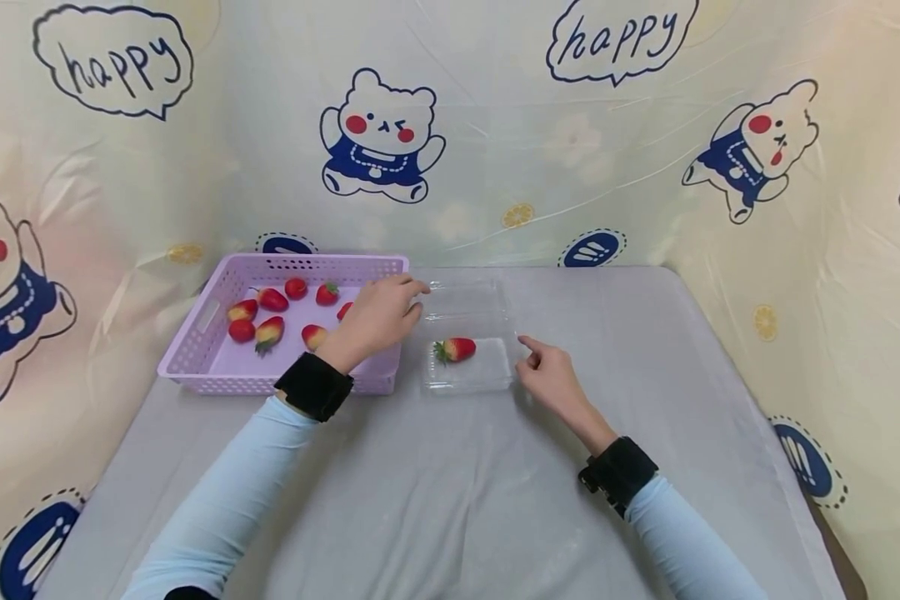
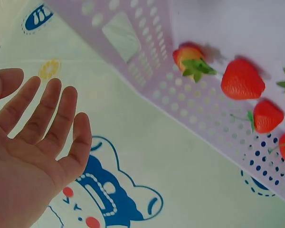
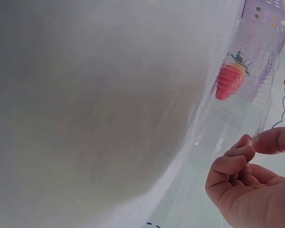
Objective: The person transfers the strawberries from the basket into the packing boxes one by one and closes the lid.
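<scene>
A clear plastic box (image 1: 468,382) lies with its lid (image 1: 461,298) folded open toward the back. One strawberry (image 1: 457,349), red with a pale leafy end, is in its base, toward the left. At the box's right edge my right hand (image 1: 558,383) pinches the rim between thumb and curled fingers, as the right wrist view shows. My left hand (image 1: 378,321) is over the right side of a lilac basket (image 1: 183,367), its fingertips near the lid. Its fingers are spread and nearly straight, with nothing in the palm. Several strawberries (image 1: 273,299) lie in the basket, one partly hidden by the left hand.
A grey cloth covers the table (image 1: 457,500). The basket's perforated wall (image 2: 199,104) rises between the box and the strawberries inside. Behind the table hangs a printed curtain (image 1: 495,167) with bears and lettering.
</scene>
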The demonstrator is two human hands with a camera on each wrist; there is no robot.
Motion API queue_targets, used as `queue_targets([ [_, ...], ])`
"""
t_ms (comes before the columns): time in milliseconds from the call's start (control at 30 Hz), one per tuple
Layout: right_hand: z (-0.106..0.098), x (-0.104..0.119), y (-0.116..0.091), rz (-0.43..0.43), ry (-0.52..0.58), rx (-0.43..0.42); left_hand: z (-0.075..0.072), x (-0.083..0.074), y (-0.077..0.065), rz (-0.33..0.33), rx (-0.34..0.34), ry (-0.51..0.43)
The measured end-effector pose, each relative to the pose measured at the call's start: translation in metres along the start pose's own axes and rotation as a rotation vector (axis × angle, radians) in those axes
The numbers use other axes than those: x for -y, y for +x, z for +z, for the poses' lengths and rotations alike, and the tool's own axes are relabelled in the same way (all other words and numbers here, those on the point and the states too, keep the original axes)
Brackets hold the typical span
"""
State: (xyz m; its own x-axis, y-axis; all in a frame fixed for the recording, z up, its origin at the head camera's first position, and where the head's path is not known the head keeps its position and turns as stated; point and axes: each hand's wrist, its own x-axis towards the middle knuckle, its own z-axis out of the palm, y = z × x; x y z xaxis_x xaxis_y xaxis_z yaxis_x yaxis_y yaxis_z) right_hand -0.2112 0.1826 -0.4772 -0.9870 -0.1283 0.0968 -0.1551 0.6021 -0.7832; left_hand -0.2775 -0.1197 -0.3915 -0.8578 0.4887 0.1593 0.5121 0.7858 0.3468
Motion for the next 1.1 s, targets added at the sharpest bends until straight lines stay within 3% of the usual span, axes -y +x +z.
queue_targets([
  [267, 0.0, 0.0, 0.0, 0.011, -0.012, -0.006, -0.014, 0.01, 0.011, -0.019, -0.028, -0.008],
  [567, 0.001, -0.002, 0.0, 0.013, 0.0, -0.007, -0.019, 0.026, 0.016, -0.051, 0.005, -0.068],
  [867, 0.001, -0.002, 0.001, 0.027, 0.008, -0.002, -0.024, 0.05, 0.022, -0.17, 0.081, -0.088],
  [1100, 0.001, -0.002, 0.001, 0.01, -0.001, -0.009, -0.025, 0.061, 0.021, -0.202, 0.077, 0.016],
])
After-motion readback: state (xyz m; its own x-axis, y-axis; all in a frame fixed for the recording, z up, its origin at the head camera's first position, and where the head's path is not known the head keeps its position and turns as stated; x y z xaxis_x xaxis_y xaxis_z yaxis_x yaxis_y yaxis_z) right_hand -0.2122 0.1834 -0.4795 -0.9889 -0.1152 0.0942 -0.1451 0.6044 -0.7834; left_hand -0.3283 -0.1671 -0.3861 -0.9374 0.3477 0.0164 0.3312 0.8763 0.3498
